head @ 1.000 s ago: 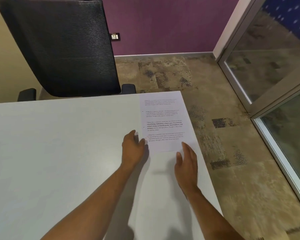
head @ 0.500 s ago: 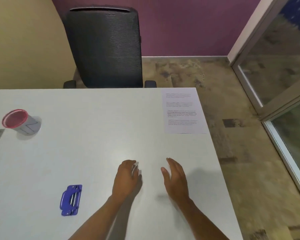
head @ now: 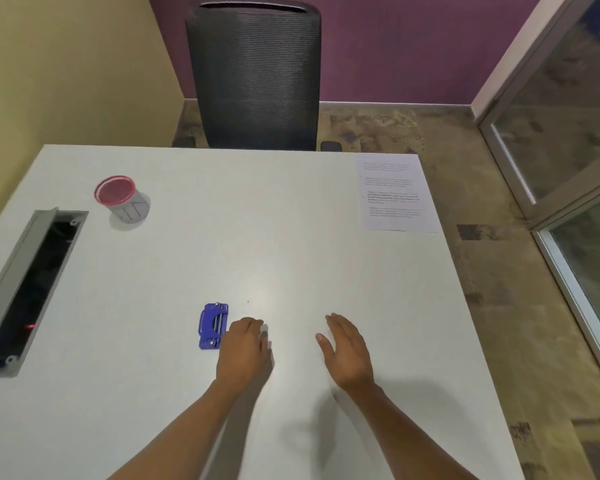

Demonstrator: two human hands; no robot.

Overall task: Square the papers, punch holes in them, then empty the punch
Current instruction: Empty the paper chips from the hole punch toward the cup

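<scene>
Hovering over the white tabletop [head: 291, 237], both hands sit near its front edge with nothing in their grip.

The left hand [head: 245, 351], fingers loosely curled, is just beside the blue hole punch [head: 212, 326], on its right. The right hand [head: 347, 351] is spread flat, well right of the punch. Printed papers [head: 394, 194] lie far from the punch, at the tabletop's far right corner; a red-rimmed cup [head: 122, 199] stands far left.

A single head-worn wide-angle camera is looking forward and steeply down from above the near edge of the desk [head: 291, 220], taking in both forearms close below and reaching out to the office chair [head: 257, 74], the walls and the floor beyond.
</scene>
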